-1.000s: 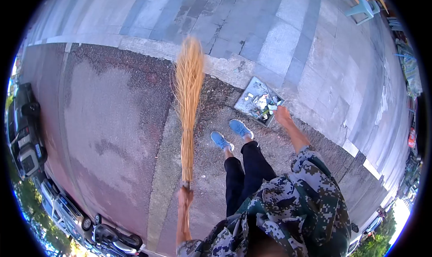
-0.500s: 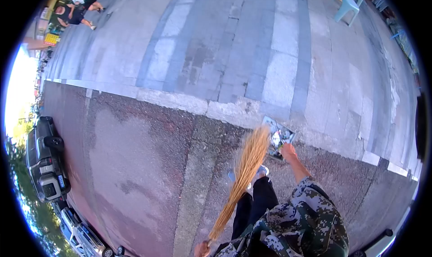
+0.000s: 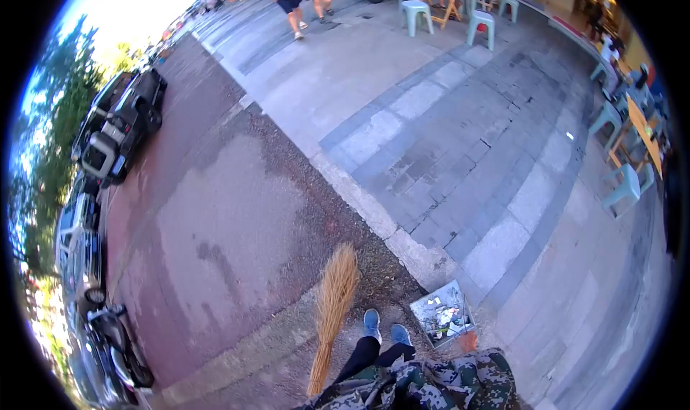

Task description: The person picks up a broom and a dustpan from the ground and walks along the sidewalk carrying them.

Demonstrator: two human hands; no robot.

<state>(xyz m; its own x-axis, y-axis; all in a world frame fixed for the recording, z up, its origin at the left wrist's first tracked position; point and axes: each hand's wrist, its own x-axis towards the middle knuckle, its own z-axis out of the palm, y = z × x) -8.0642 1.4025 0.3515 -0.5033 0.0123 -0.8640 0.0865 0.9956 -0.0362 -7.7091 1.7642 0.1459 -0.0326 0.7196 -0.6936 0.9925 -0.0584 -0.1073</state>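
A straw broom [image 3: 335, 302] slants beside my feet, its bristles pointing away from me over the paved road. Its handle end runs down to the bottom of the view, where my left hand does not show. On the right, my right hand [image 3: 468, 341] is closed at the near corner of a metal dustpan [image 3: 424, 311], holding it. White scraps and other litter [image 3: 449, 316] lie in the pan. The pan is beside the stone kerb, to the right of my blue shoes [image 3: 371, 322]. Camouflage sleeves cover my arms.
A pale kerb [image 3: 359, 198] divides the dark road from the grey paving. Parked cars [image 3: 118, 126] line the left. Two people [image 3: 298, 0] walk at the top. Light-blue stools [image 3: 624, 187] and wooden tables [image 3: 645, 133] stand at the right; more are at the top.
My view has turned toward the tables and stools on the right. The broom is more upright and lower in view. The dustpan appears lower, its litter more visible. My left hand has left the view.
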